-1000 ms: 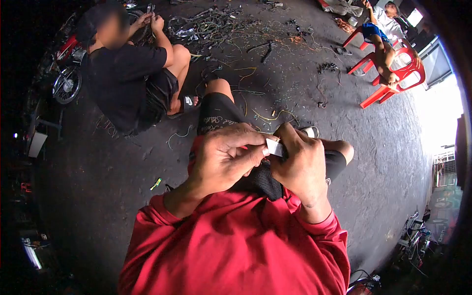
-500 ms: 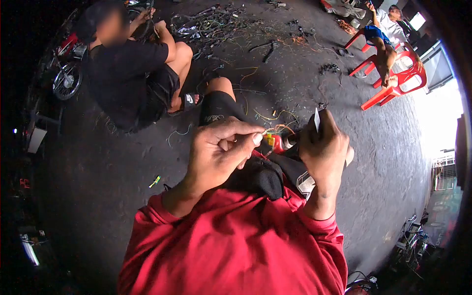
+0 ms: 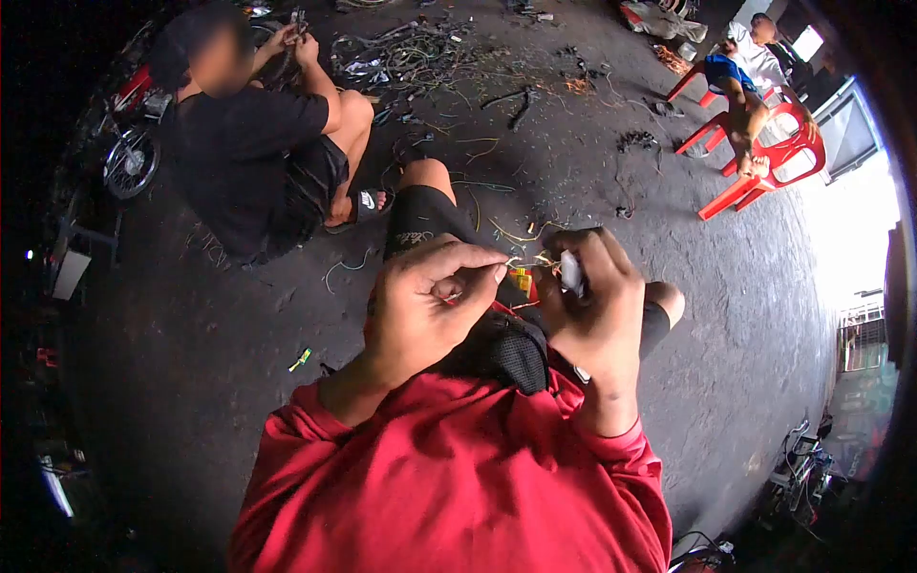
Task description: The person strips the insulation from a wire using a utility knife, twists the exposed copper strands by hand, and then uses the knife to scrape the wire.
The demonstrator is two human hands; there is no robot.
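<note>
I sit on a dark floor with my knees up, wearing a red long-sleeved shirt. My left hand (image 3: 430, 301) pinches the end of a thin wire (image 3: 521, 260) between thumb and forefinger. My right hand (image 3: 592, 306) is closed around a small knife with a pale blade (image 3: 571, 272), held right against that wire. Between both hands sits a small yellow and red connector (image 3: 522, 280) with wires coming out of it.
A person in black (image 3: 248, 143) sits at the left working on wires. Loose wire scraps (image 3: 411, 53) litter the floor ahead. Another person sits on red plastic chairs (image 3: 764, 153) at upper right. A motorbike wheel (image 3: 129, 162) stands at far left.
One second ago both hands were pressed together around the blade. Then my right hand lifted away with the blade up. Now it has come back in against the wire.
</note>
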